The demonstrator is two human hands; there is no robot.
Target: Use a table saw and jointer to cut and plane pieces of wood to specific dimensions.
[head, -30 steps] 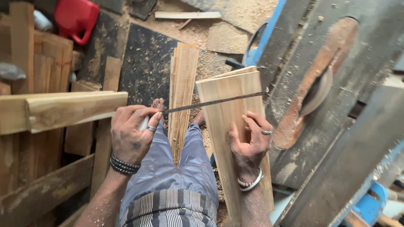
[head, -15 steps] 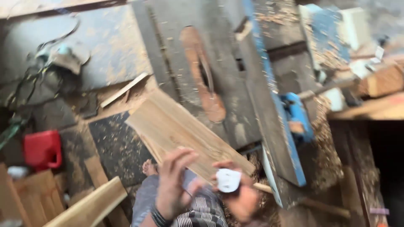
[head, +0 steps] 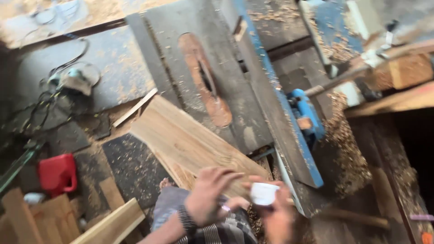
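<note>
— Wooden board [head: 190, 144] across the lap, slanting up-left toward the saw table [head: 199, 58], far end close to its edge. Pale grain, wide, flat side up.

— Left hand [head: 209, 193]?

— Resting on the board's near end, fingers spread and loosely bent over the top. Dark band on the wrist. Blurred, so hard to tell whether gripping or merely pressing.

— Right hand [head: 275, 216]?

— Low, just right of the left, closed around a small white cup [head: 264, 193], thumb and fingers wrapped at its sides. Cup just off the board's near corner; touching or not, cannot tell.

— Around them?

— Grey saw table above, with a rust-brown oval insert [head: 205, 86] around the slot. Blue rail [head: 280, 108] along its right side, shavings [head: 343, 144] heaped beside. Red can [head: 56, 174] on the floor at left, near stacked planks [head: 31, 217]. Power tool [head: 74, 81] with tangled cable at upper left. Thin wood strip [head: 134, 107] lying between that and the board. Striped cloth [head: 217, 232] over the knees.
</note>
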